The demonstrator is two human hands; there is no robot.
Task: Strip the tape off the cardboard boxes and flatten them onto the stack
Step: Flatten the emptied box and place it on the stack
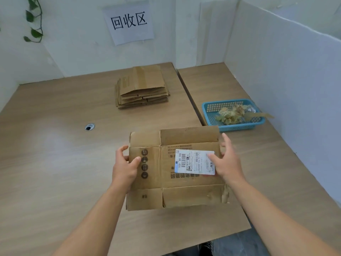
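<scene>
Your left hand (125, 168) and right hand (227, 161) each grasp a side edge of the flattened cardboard box (175, 183), thumbs on top, over the table's (55, 163) near side. The stack (142, 87) lies beyond, the blue basket (207, 108) to its right.

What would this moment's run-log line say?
left hand: grips flattened box, left edge | right hand: holds right edge, thumb on label | stack: beyond | blue basket: tape scraps
</scene>
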